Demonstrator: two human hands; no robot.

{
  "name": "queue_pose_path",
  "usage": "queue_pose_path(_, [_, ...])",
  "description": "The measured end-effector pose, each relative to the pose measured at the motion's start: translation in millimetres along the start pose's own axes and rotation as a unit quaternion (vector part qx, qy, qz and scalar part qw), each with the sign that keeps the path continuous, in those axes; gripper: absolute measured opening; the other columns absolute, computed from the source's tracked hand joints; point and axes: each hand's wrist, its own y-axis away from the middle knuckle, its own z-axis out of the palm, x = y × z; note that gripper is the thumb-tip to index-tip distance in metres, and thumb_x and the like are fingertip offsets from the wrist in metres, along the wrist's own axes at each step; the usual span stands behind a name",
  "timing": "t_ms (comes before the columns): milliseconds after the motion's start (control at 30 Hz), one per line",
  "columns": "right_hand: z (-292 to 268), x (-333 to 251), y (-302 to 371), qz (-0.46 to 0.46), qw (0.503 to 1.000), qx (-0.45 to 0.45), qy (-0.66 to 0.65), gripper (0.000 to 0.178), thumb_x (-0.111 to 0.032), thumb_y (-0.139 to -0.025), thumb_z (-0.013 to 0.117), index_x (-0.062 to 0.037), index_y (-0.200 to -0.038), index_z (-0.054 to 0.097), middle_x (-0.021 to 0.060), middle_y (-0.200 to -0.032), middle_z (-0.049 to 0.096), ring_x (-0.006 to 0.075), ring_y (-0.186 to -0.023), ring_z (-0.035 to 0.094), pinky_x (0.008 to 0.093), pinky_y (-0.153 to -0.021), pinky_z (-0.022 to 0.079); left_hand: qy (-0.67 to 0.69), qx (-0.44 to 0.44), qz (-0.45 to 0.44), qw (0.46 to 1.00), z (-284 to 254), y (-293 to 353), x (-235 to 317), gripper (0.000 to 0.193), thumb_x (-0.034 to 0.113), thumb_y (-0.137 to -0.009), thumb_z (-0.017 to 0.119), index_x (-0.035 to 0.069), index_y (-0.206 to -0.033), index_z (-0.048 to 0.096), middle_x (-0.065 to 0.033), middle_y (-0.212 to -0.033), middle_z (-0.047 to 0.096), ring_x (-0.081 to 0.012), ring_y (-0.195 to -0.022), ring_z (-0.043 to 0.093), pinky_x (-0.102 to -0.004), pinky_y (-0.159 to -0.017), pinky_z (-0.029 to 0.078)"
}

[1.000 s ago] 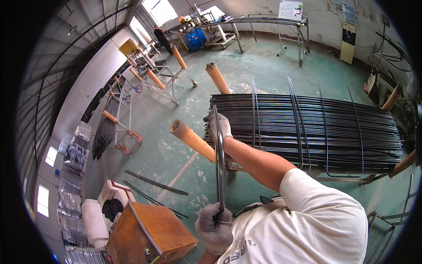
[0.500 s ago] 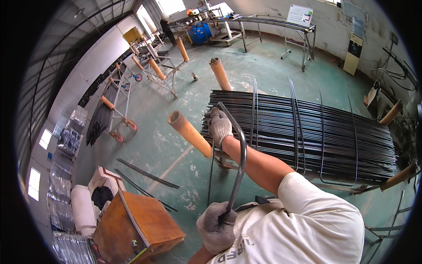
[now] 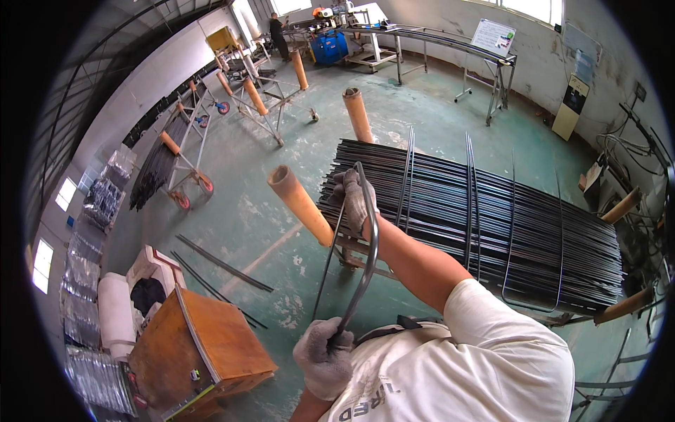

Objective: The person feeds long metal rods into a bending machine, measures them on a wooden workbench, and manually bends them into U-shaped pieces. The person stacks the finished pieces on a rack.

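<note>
My left hand, in a grey knit glove, is closed around the lower end of a bent black metal rod. The rod rises in a curve to a sharp bend near my right hand. That hand, gloved too, is closed at the upper end, and its fingers are partly hidden behind the rod. A thinner-looking leg of the rod slants down from there toward the floor. Just beyond my right hand lies a wide stack of long straight black rods on a rack. Several bent rods lie across it.
Orange-brown tube posts stand at the rack's corners. A rusty brown box is at the lower left, beside a white roll. Loose dark strips lie on the green floor. A person stands far off near a blue machine.
The view has tilted slightly. My left hand and the rod's lower end have shifted a little down and left in the picture. Both hands keep hold of the rod.
</note>
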Motion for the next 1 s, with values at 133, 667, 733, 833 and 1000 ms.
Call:
queue_pose_path(133, [-10.3,0.4,1.9,0.026,0.999,-0.032,-0.008,0.038,-0.042,-0.121,0.060,-0.0064,-0.129,0.071,0.0083,-0.092,0.073,0.0196,-0.080,0.070,0.0387,-0.069,0.061,-0.052,0.024,0.013,0.998,-6.2,0.4,-12.9,0.022,-0.017,-0.093,0.070,-0.002,-0.109,0.073,-0.0053,-0.091,0.063,-0.0136,-0.079,0.063,-0.0262,-0.071,0.050])
queue_pose_path(667, [-77.2,-19.4,-12.3,0.386,0.894,-0.220,-0.055,0.035,-0.031,-0.114,0.074,0.0034,-0.108,0.074,0.0134,-0.089,0.072,0.0241,-0.080,0.071,0.0400,-0.073,0.060,-0.291,0.013,0.031,0.956,-83.2,23.4,-86.1,0.030,-0.013,-0.074,0.064,0.005,-0.097,0.073,-0.0150,-0.091,0.070,-0.0397,-0.083,0.069,-0.0461,-0.072,0.056])
queue_pose_path(733, [-119.1,9.8,-44.5,0.172,0.915,-0.321,0.172,0.027,-0.023,-0.111,0.075,0.0032,-0.107,0.074,0.0127,-0.090,0.072,0.0232,-0.080,0.071,0.0391,-0.074,0.060,-0.295,0.028,0.045,0.954,-87.3,19.6,-95.1,0.029,-0.011,-0.074,0.062,0.004,-0.096,0.073,-0.0158,-0.095,0.070,-0.0373,-0.085,0.068,-0.0438,-0.075,0.056])
queue_pose_path(833, [-92.4,14.9,-23.1,0.218,0.899,-0.337,0.178,0.022,-0.008,-0.103,0.079,0.0066,-0.118,0.075,0.0152,-0.106,0.079,0.0210,-0.084,0.073,0.0364,-0.077,0.063,-0.254,0.111,0.043,0.960,-106.2,28.9,-100.5,0.026,-0.009,-0.076,0.058,0.001,-0.096,0.071,-0.0154,-0.102,0.068,-0.0307,-0.085,0.066,-0.0391,-0.076,0.055])
queue_pose_path(1000, [-65.2,-14.5,14.0,0.218,0.853,-0.436,0.186,0.042,-0.001,-0.097,0.085,0.0041,-0.138,0.076,0.0158,-0.135,0.078,0.0243,-0.110,0.079,0.0378,-0.093,0.067,-0.177,0.259,0.014,0.949,-124.2,24.8,-118.9,0.011,-0.009,-0.092,0.072,0.000,-0.090,0.066,-0.0113,-0.108,0.067,-0.0225,-0.101,0.066,-0.0293,-0.092,0.052])
